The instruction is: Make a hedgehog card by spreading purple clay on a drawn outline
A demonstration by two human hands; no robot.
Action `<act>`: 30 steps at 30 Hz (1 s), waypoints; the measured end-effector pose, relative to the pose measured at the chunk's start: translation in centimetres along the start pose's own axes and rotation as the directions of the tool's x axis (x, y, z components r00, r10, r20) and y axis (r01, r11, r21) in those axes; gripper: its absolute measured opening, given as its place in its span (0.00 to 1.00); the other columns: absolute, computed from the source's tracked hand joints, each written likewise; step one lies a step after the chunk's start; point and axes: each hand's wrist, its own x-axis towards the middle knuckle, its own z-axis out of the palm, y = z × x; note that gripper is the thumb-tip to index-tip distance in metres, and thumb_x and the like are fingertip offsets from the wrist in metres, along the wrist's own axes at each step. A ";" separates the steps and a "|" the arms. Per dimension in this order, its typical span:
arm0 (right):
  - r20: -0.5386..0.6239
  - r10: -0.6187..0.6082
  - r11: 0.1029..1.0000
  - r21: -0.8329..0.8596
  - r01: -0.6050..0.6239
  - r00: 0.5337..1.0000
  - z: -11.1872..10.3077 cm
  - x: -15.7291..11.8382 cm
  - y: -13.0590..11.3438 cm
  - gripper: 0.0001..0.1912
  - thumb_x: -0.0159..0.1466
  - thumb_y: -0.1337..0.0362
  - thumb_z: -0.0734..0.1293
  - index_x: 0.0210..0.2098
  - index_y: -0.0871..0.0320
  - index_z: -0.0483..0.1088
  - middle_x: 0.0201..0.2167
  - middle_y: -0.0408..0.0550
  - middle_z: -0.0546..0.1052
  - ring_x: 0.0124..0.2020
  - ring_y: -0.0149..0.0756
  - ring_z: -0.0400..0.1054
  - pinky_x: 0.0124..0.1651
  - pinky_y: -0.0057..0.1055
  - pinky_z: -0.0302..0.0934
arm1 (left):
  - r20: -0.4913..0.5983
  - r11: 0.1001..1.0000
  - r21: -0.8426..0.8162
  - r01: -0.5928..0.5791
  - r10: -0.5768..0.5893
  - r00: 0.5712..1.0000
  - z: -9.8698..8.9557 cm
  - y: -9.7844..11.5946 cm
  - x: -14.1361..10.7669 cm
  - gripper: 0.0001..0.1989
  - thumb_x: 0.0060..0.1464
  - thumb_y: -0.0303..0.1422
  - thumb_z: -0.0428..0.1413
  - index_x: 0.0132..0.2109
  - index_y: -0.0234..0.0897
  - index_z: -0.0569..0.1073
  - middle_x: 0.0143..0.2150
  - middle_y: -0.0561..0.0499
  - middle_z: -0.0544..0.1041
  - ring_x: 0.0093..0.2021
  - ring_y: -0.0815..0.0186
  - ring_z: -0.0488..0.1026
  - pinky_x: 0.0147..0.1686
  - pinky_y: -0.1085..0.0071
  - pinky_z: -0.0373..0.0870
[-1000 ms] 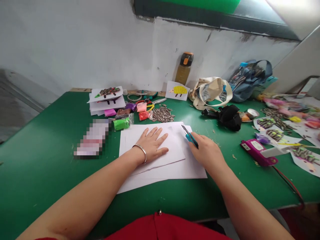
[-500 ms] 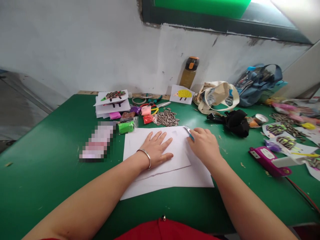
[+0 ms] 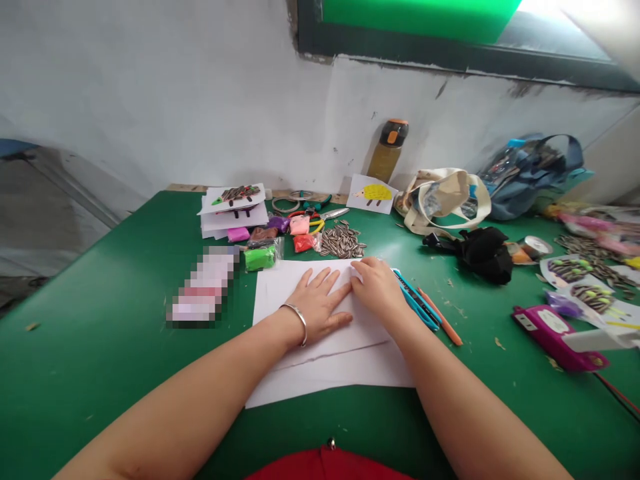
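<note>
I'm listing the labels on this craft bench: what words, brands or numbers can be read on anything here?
No word, brand or number can be read.
White oval label on the magenta plastic device: too small to read.
Pink-and-white packet: pixelated, unreadable.
Clear packet of bright green clay: no legible print.

The left hand (image 3: 317,310) is pressing flat on stacked white paper (image 3: 340,368), a silver bangle (image 3: 296,324) circling its wrist, while the right hand (image 3: 377,290) is resting on the paper's top edge. A blue utility knife (image 3: 419,305) is lying just beside the paper, next to an orange pen (image 3: 442,319).
</note>
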 end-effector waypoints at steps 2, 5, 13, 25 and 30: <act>-0.001 0.006 1.000 0.016 -0.006 1.000 0.1 0.1 0.2 0.13 0.65 0.67 0.59 0.42 0.58 0.74 0.42 0.55 0.74 0.46 0.45 0.63 0.48 0.36 0.52 | 0.008 1.000 0.002 0.000 0.000 1.000 -0.1 0.0 0.0 0.34 0.62 0.53 0.41 0.70 0.44 0.50 0.71 0.39 0.50 0.70 0.46 0.44 0.64 0.42 0.38; 0.007 0.020 0.999 0.040 -0.020 1.000 0.2 0.3 0.5 0.11 0.64 0.68 0.59 0.38 0.59 0.74 0.39 0.54 0.75 0.44 0.43 0.64 0.46 0.34 0.52 | 0.013 1.000 -0.010 -0.023 0.023 1.000 -0.3 -0.1 -0.1 0.32 0.62 0.52 0.43 0.69 0.45 0.53 0.70 0.40 0.52 0.69 0.44 0.45 0.63 0.40 0.40; 0.019 0.059 0.991 0.118 -0.061 0.998 -0.7 0.2 1.7 0.12 0.63 0.72 0.57 0.35 0.57 0.71 0.32 0.49 0.76 0.36 0.38 0.66 0.36 0.30 0.51 | -0.255 0.997 -0.034 -0.072 0.061 0.965 -2.1 -1.1 -1.0 0.25 0.65 0.47 0.43 0.61 0.40 0.67 0.65 0.42 0.64 0.68 0.47 0.51 0.62 0.40 0.45; -0.085 -0.074 0.985 0.150 0.086 0.994 0.9 0.7 1.8 0.20 0.62 0.73 0.58 0.52 0.61 0.68 0.52 0.55 0.72 0.53 0.43 0.61 0.55 0.35 0.53 | -0.116 0.973 0.060 0.225 -0.217 0.969 -1.3 -3.7 -1.0 0.30 0.61 0.50 0.46 0.65 0.38 0.63 0.66 0.37 0.60 0.66 0.42 0.53 0.61 0.46 0.53; -0.072 -0.110 0.984 0.130 0.118 0.991 1.0 1.2 1.4 0.19 0.64 0.72 0.57 0.52 0.60 0.69 0.50 0.55 0.73 0.51 0.44 0.62 0.53 0.36 0.53 | -0.086 0.960 0.062 0.273 -0.267 0.960 -0.8 -3.7 -0.9 0.32 0.61 0.51 0.45 0.66 0.39 0.61 0.67 0.37 0.59 0.67 0.43 0.53 0.62 0.46 0.50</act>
